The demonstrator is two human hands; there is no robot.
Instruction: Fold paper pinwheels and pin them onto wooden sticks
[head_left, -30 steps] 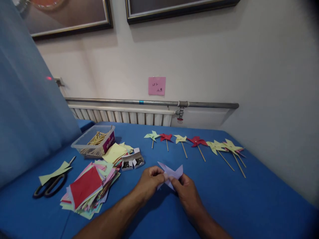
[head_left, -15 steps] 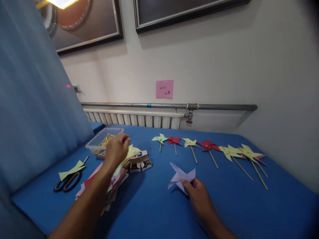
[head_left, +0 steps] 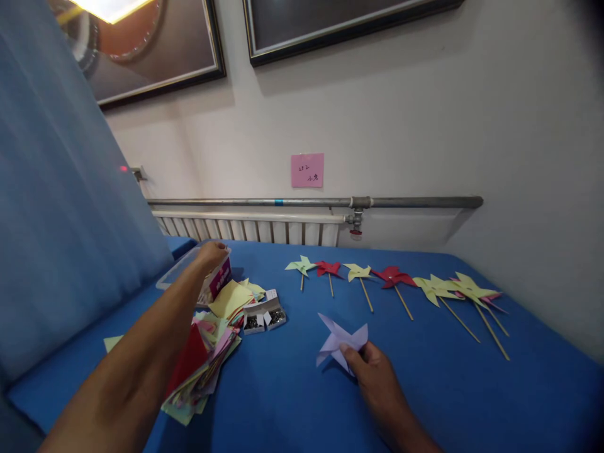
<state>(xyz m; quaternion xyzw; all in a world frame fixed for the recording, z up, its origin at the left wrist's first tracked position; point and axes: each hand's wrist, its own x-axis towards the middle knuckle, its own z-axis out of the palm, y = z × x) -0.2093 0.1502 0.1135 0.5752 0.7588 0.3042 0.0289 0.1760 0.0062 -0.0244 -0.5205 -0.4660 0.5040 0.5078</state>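
- Head view: the right hand [head_left: 377, 371] pinches the lilac pinwheel [head_left: 336, 343] over the worktop [head_left: 283, 402]; light fingers should spare its folds.
- The left hand [head_left: 212, 253] is at the plastic box [head_left: 221, 275], finger grip unclear.

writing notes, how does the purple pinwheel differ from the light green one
The purple pinwheel is pinched in the right hand; the light green pinwheel lies on the blue table. The light green one has a stick, while none shows on the purple one. Both look like folded paper.
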